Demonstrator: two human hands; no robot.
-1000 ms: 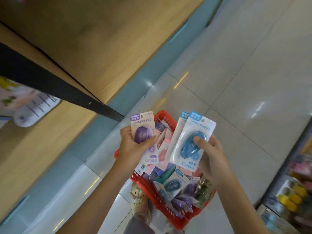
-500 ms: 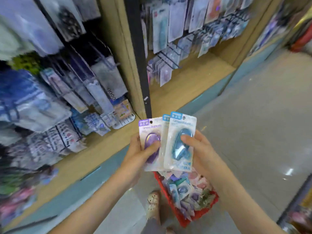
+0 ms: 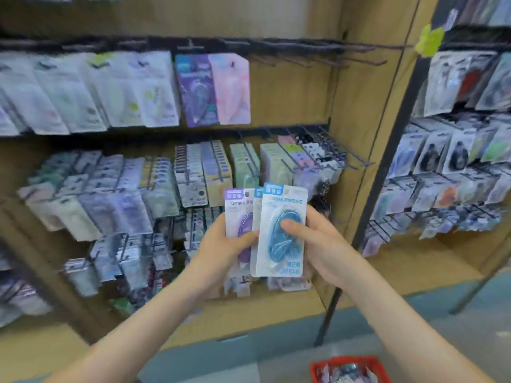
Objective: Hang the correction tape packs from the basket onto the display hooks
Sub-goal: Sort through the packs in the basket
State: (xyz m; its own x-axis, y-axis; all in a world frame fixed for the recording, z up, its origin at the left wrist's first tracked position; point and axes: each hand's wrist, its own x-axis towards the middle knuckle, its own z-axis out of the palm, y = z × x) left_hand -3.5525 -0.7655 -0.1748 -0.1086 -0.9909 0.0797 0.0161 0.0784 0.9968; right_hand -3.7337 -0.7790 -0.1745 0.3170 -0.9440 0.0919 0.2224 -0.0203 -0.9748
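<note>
My left hand (image 3: 221,246) grips a purple correction tape pack (image 3: 238,214), thumb across its front. My right hand (image 3: 318,241) holds two blue correction tape packs (image 3: 282,230), thumb pressed on the front blister; the rear one shows only as an edge. All the packs are held upright and overlapping in front of the display. Bare black display hooks (image 3: 318,59) stick out at the right end of the top rail. The red basket (image 3: 315,369) with more packs sits on the floor at the bottom edge, below my right arm.
Wooden shelving holds rows of hanging stationery packs (image 3: 110,89), with purple and pink packs (image 3: 213,89) on the top rail. A black upright post (image 3: 387,161) separates a second bay of packs (image 3: 456,161) on the right. A wooden ledge (image 3: 249,313) runs below.
The view has swung up from the floor and basket to the display. Both hands have risen with the packs and brought them together in front of the middle rail.
</note>
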